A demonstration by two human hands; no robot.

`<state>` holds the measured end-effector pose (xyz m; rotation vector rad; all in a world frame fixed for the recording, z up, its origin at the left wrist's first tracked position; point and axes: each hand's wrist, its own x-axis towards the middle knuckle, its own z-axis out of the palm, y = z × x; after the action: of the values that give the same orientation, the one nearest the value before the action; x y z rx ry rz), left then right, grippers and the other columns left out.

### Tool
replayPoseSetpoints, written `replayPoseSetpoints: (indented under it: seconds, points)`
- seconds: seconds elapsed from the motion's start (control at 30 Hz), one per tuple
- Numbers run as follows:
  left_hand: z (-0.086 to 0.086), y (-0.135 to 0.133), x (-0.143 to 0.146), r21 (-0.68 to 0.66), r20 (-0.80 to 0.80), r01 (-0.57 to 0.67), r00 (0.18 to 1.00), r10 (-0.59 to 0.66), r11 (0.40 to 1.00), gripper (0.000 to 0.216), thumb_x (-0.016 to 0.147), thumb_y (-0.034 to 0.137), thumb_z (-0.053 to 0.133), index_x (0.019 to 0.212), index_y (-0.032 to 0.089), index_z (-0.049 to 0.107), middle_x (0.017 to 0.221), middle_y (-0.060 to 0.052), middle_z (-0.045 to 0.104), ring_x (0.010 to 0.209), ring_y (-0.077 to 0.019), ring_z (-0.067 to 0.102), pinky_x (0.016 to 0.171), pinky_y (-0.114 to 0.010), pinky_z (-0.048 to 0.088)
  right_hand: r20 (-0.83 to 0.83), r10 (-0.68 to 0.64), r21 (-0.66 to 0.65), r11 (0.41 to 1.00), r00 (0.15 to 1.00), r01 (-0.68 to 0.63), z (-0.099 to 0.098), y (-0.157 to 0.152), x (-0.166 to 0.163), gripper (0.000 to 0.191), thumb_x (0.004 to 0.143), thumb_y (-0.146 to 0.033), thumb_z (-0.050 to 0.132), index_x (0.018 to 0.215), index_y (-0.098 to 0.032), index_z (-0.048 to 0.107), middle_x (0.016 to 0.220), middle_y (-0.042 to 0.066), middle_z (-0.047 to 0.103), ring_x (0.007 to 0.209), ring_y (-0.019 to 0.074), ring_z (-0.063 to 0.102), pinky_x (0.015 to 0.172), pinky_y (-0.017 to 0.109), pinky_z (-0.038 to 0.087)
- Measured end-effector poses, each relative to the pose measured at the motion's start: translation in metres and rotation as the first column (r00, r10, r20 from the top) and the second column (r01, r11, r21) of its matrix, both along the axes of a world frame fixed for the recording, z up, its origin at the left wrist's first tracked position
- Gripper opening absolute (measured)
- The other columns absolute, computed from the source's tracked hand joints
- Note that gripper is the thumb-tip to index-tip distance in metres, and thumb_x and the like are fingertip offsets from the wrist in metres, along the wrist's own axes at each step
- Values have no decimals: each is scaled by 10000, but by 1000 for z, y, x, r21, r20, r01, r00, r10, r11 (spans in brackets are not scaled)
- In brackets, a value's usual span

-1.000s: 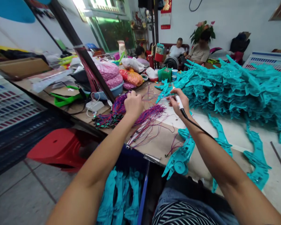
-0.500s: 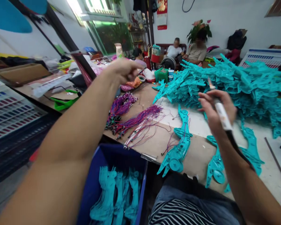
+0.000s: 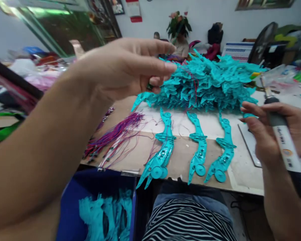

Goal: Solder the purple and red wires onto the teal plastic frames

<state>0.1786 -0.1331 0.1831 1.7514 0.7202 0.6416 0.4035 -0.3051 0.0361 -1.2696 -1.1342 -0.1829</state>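
My left hand [image 3: 130,65] is raised over the table, thumb and forefinger stretched forward and the other fingers curled. A thin red wire [image 3: 196,87] trails from its fingertips across the turquoise pile; a small dark piece [image 3: 149,86] shows at the curled fingers. My right hand [image 3: 278,124] is closed around a soldering iron [image 3: 282,134], tip pointing up and away. Between the hands lie turquoise plastic parts: a left one [image 3: 165,147] with wires across it, a middle one [image 3: 198,147] and a right one [image 3: 224,147].
A big heap of turquoise parts [image 3: 210,83] stands at the back. Left of the row lies a bundle of purple-red wires [image 3: 115,132]. A blue bin [image 3: 72,197] with turquoise parts stands below the table edge. A fan [image 3: 263,43] and a seated person are beyond.
The view has swung to the right. My left hand has come across towards the heap, and a red wire now shows at it. My right hand still holds the soldering iron.
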Motion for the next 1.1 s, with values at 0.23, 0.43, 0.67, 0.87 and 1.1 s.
replayPoseSetpoints:
  seconds: [0.23,0.43,0.67,0.87,1.1]
  points:
    - [-75,-27,59,-301,176,262,960,-217,917,146,852,136,690,994,118,716,578,50,452,474,-41,440,510,-179,336,-465,467,-214,765,752,-608,-32,18,-8,615,666,-565,834,1061,-313,437,1196,65,681,889,220,734,748,405,633]
    - [-144,-27,37,-504,310,277,942,-128,818,259,725,333,854,802,138,701,526,43,491,492,-52,415,499,-185,304,-646,350,-321,682,679,-657,-42,-21,22,399,772,-417,785,1007,-263,501,690,-22,672,443,94,522,368,217,385]
    - [-203,-54,34,-636,271,402,916,-297,659,507,826,329,780,1280,182,608,704,-45,688,629,-143,612,572,-252,390,-306,274,-486,778,912,-397,-27,-15,61,310,787,-382,753,979,-247,550,671,-6,686,559,136,635,489,240,467]
    - [-224,-67,51,-745,367,316,930,-34,587,433,746,334,844,1111,184,665,572,50,540,447,-40,353,479,-206,213,-252,375,-585,675,892,-449,-41,8,37,254,839,-384,671,1013,-248,547,713,-11,713,633,152,673,567,266,516]
    - [-237,-63,47,-746,347,279,938,-5,605,409,728,492,834,888,181,623,641,2,627,461,-56,391,454,-202,177,-86,430,-674,639,899,-371,-63,14,56,208,865,-356,628,1033,-256,559,748,-21,706,602,139,625,569,263,472]
